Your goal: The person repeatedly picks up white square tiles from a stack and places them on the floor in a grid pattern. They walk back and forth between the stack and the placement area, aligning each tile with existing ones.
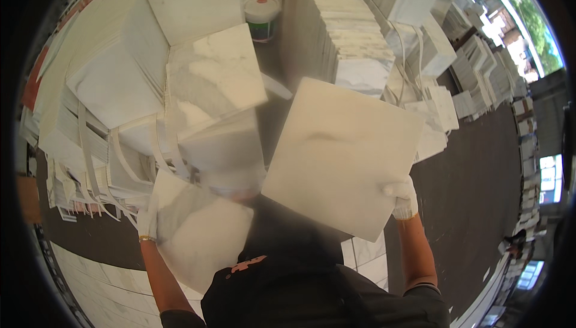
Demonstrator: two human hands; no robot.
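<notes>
In a white glove, my right hand [404,198] grips the lower right edge of a large square white marble tile [345,154]. That tile is tilted in front of me, its pale face marked by a short grey smudge. My left hand [147,222], gloved too, holds a second marble tile [207,226] by its left edge; grey veining crosses this one. The fingers of the left hand are partly hidden behind the tile edge. Ahead of me, between the two held tiles, a veined tile [216,76] leans on a stack at the left.
Stacked white tiles [120,88] rise at the left, with loose pale straps [87,148] hanging down. Another tile row [342,25] stands ahead. A white-lidded bucket [261,16] sits between the stacks. Dark floor [468,196] lies to the right, pale tiled floor [105,286] at lower left.
</notes>
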